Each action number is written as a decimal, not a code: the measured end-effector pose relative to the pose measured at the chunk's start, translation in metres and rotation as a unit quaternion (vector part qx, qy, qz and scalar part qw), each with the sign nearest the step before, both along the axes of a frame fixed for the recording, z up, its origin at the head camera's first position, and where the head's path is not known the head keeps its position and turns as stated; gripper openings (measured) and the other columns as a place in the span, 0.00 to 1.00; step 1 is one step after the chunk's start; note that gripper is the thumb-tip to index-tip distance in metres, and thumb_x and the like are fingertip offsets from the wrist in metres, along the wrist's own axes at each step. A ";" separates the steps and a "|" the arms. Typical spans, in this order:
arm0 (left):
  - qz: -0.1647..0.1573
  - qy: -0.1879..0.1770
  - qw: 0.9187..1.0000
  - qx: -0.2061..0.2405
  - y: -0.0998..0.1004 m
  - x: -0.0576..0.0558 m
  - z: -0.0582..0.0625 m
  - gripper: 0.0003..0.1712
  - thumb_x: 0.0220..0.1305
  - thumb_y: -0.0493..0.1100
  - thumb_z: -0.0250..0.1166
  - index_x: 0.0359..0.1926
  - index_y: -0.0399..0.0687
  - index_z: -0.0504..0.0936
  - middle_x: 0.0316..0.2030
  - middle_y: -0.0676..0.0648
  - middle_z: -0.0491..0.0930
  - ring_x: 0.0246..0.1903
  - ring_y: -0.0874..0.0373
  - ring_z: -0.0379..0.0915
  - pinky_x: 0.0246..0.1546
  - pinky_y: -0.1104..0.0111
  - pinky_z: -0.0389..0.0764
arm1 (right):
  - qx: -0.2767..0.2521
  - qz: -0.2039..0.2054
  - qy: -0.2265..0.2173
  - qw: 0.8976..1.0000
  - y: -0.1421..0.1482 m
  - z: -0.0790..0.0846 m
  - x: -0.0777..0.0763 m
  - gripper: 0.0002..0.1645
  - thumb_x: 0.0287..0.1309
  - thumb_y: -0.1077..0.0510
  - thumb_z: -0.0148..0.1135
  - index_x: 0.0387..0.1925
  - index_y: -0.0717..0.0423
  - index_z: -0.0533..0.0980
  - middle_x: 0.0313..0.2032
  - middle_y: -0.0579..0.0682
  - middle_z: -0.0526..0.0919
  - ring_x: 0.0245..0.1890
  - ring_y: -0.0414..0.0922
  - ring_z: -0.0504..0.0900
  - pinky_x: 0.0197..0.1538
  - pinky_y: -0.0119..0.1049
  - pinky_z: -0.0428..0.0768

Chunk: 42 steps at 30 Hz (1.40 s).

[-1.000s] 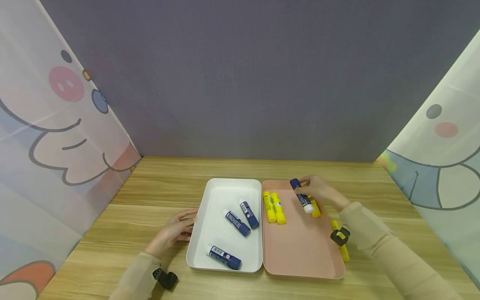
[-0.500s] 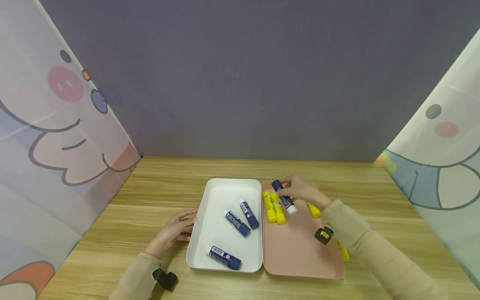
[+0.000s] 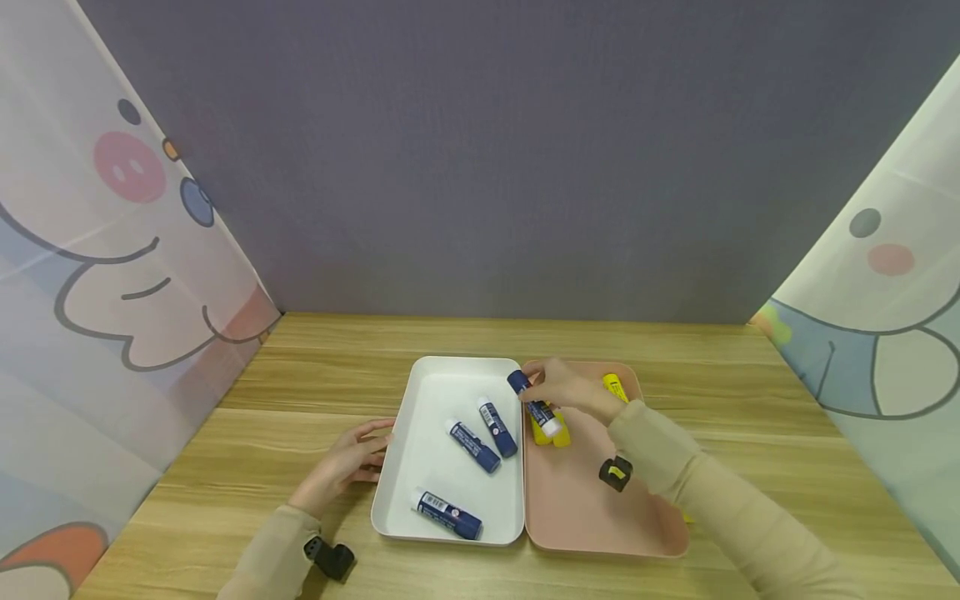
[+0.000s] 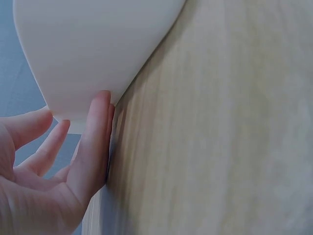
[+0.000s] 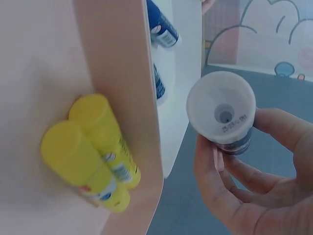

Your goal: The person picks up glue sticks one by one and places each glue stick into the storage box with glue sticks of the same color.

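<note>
My right hand (image 3: pixel 566 390) pinches a dark blue glue stick (image 3: pixel 536 405), held tilted above the inner rims where the two trays meet. Its white base (image 5: pixel 222 105) faces the right wrist camera. Straight fingers of my left hand (image 3: pixel 347 463) touch the outer left wall of the white tray (image 3: pixel 442 392); the left wrist view has the fingertips against that wall (image 4: pixel 93 54). Inside the white tray lie three blue glue sticks (image 3: pixel 474 447). Two yellow glue sticks (image 5: pixel 88 161) lie side by side in the pink tray (image 3: pixel 577 508), partly covered by my right hand in the head view.
Another yellow glue stick (image 3: pixel 615 387) shows at the pink tray's far right, partly behind my right hand. A bit of yellow (image 3: pixel 687 518) peeks out beside the tray under my right sleeve (image 3: pixel 697 475). A grey panel (image 3: pixel 510 167) stands behind the wooden table (image 3: pixel 345 358).
My right hand has carried the blue glue stick leftward, from the pink tray's right side to the border with the white tray. My left hand has stayed in place.
</note>
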State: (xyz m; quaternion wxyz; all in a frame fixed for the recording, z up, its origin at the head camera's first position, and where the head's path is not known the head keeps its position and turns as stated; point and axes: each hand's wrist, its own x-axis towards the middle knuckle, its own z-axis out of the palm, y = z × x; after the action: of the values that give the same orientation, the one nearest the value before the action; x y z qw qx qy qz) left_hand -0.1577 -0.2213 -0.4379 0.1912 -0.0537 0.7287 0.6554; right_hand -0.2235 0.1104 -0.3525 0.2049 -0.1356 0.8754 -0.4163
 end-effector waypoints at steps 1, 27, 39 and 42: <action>-0.001 0.001 1.000 -0.001 0.000 0.000 0.000 0.29 0.62 0.44 0.55 0.61 0.37 0.59 0.35 0.47 0.78 0.29 0.55 0.78 0.26 0.64 0.77 | 0.004 -0.002 -0.002 1.000 -0.003 0.000 0.000 0.30 0.50 0.60 0.61 0.54 0.69 0.66 0.36 0.58 0.76 0.29 0.44 0.76 0.33 0.36 0.78; -0.003 0.002 1.000 0.002 -0.001 -0.001 0.000 0.30 0.62 0.44 0.55 0.61 0.36 0.59 0.33 0.48 0.78 0.28 0.56 0.77 0.25 0.66 0.77 | 0.071 0.052 0.021 0.996 -0.057 0.000 0.015 0.25 0.45 0.61 0.65 0.46 0.67 0.72 0.24 0.50 0.76 0.18 0.40 0.71 0.23 0.30 0.74; -0.004 0.002 1.000 0.000 -0.001 0.000 0.000 0.30 0.62 0.45 0.55 0.61 0.37 0.59 0.34 0.47 0.78 0.28 0.56 0.77 0.26 0.65 0.77 | 0.099 0.095 0.016 0.990 -0.078 -0.006 0.027 0.22 0.45 0.61 0.65 0.44 0.65 0.72 0.27 0.50 0.74 0.21 0.40 0.73 0.23 0.30 0.74; -0.006 0.003 1.000 0.002 -0.001 0.000 0.000 0.30 0.62 0.45 0.55 0.61 0.37 0.59 0.34 0.47 0.78 0.29 0.56 0.77 0.26 0.65 0.77 | 0.111 0.105 0.015 0.988 -0.081 -0.008 0.030 0.22 0.44 0.60 0.66 0.43 0.64 0.73 0.27 0.50 0.74 0.22 0.41 0.73 0.25 0.30 0.74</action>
State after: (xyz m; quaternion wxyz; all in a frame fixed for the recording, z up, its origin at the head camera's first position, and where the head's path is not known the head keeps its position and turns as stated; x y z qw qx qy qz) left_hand -0.1582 -0.2225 -0.4381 0.1930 -0.0472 0.7284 0.6557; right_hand -0.1937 0.0291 -0.3603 0.2483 -0.2094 0.8999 -0.2909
